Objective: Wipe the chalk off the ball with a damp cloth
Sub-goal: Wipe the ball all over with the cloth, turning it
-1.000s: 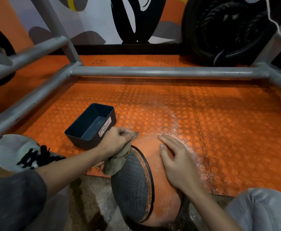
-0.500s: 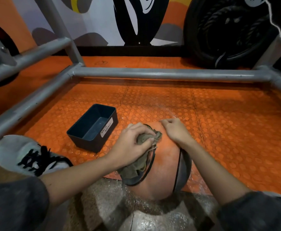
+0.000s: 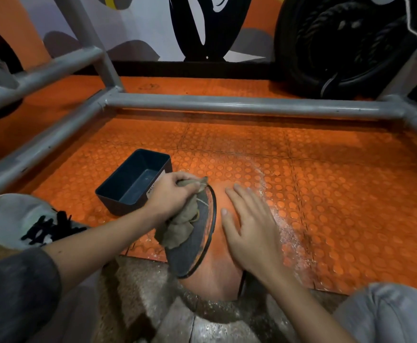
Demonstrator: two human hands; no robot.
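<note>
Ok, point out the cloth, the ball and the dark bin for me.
cloth [image 3: 177,231]: head view, bunched lower fold.
ball [image 3: 215,278]: head view, bare orange panel.
dark bin [image 3: 120,206]: head view, near outer wall.

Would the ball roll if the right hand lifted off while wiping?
Probably rolls: the ball is round, the right hand flat on it, seemingly steadying. Its textured grey panel likely grips rather than slips under the cloth.

Ball [image 3: 217,256] – matt orange, rough grey panel; cloth [image 3: 180,231] limp fabric; floor [image 3: 338,194] studded rubber – chalk-dusted.
</note>
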